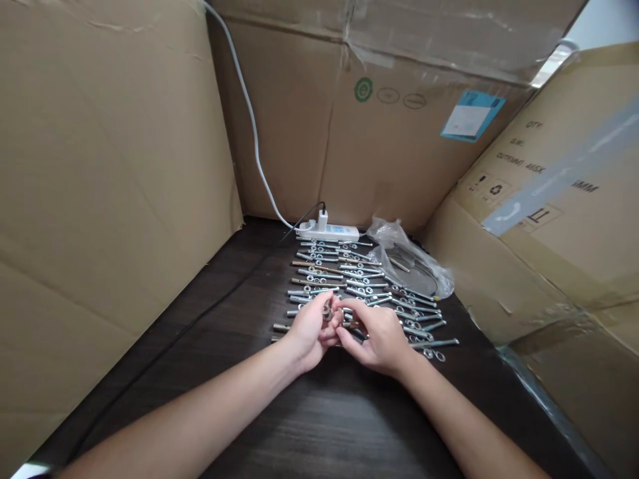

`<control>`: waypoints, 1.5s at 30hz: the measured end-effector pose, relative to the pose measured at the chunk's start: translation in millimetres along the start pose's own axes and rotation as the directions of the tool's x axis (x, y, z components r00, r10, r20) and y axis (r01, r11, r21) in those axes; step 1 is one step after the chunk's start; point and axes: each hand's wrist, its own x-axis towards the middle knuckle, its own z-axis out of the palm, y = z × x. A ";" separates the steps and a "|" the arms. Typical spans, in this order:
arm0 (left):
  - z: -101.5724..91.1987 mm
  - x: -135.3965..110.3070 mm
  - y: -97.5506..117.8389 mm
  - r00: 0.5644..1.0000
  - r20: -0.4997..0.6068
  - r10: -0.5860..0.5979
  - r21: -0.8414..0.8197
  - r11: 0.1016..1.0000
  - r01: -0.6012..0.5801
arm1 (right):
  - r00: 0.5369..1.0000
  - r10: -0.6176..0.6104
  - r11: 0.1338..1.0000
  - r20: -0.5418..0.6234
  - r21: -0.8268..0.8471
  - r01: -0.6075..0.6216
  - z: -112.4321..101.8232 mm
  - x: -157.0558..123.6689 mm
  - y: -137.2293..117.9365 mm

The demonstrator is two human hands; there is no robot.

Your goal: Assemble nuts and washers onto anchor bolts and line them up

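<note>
My left hand is curled, thumb up, around a small brownish metal fastener part, which looks like a nut or the end of a bolt. From the right, my right hand meets it with bent fingers, thumb and fingertips drawn in by the left fingers. Whether the right fingertips grip anything is hard to make out. Just beyond and partly under both hands lie rows of metal expansion bolts, silver and some brassy, with loose washers among them.
A white power strip with a plugged-in adapter stands behind the rows. A clear plastic bag lies at the back right. A black cable crosses the dark table on the left. Cardboard walls enclose three sides.
</note>
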 end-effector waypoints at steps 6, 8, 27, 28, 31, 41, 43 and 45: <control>-2.8 2.3 0.9 0.993 0.117 0.004 0.080 0.997 -0.013 | 0.999 0.052 0.999 0.008 -0.001 -0.052 -2.1 -3.8 12.5; -1.8 1.1 3.2 0.985 0.170 0.010 0.106 0.994 -0.028 | 0.999 0.035 0.999 -0.005 0.011 -0.035 -4.2 -4.0 14.4; -1.1 -4.0 4.4 0.796 0.473 0.378 0.852 0.036 -0.523 | 0.966 0.232 0.971 0.115 -0.084 -0.224 -56.5 -41.3 21.7; 0.4 -6.4 2.1 0.798 0.492 0.348 0.857 -0.031 -0.515 | 0.958 0.264 0.963 0.112 -0.084 -0.256 -59.9 -53.1 24.9; 8.7 -15.5 -11.1 0.795 0.569 0.209 0.817 -0.255 -0.517 | 0.918 0.370 0.929 0.142 -0.093 -0.359 -63.5 -87.9 30.6; 49.3 -2.1 -42.2 0.759 0.651 -0.029 0.560 -0.657 -0.505 | 0.916 0.398 0.916 0.044 -0.076 -0.394 -54.6 -124.7 52.0; 54.7 2.4 -38.7 0.779 0.627 -0.023 0.546 -0.700 -0.461 | 0.913 0.409 0.910 0.004 -0.071 -0.408 -52.1 -126.9 56.6; 58.0 4.5 -36.0 0.789 0.614 -0.032 0.535 -0.718 -0.445 | 0.913 0.406 0.911 -0.020 -0.070 -0.407 -49.6 -128.1 58.4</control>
